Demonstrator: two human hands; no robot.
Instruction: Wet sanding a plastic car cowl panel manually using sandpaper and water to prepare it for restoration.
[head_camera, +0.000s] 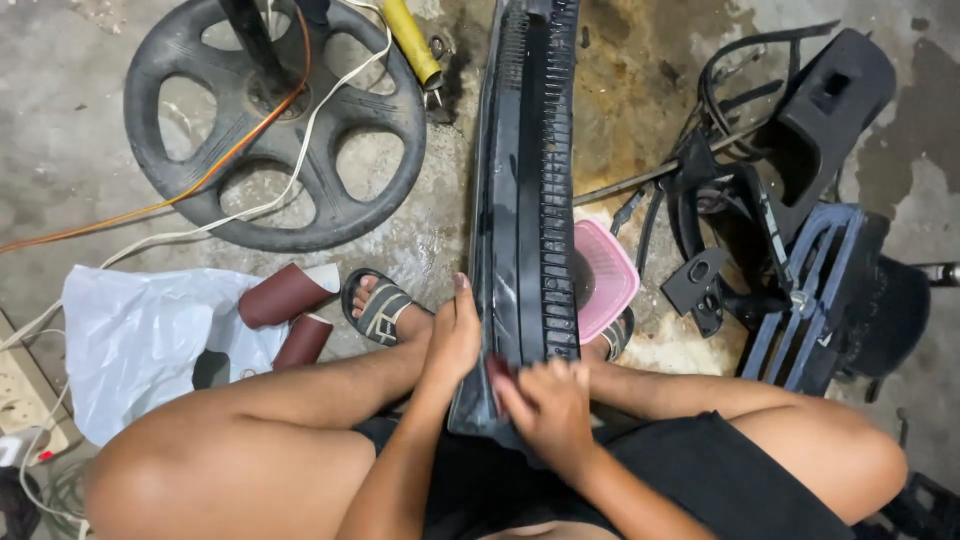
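A long black plastic grille panel runs from my lap away across the wet concrete floor. My left hand grips its left edge near the lower end, thumb up along the side. My right hand presses flat on the panel's near end, fingers bent over a dark reddish piece of sandpaper that is mostly hidden under them. My bare knees frame the panel, and my sandalled left foot rests on the floor beside it.
Two rolls of reddish sandpaper lie on a white plastic bag at left. A black wheel cover with cables lies beyond. A pink basket sits right of the panel, and black car trim parts are piled at right. A power strip is at far left.
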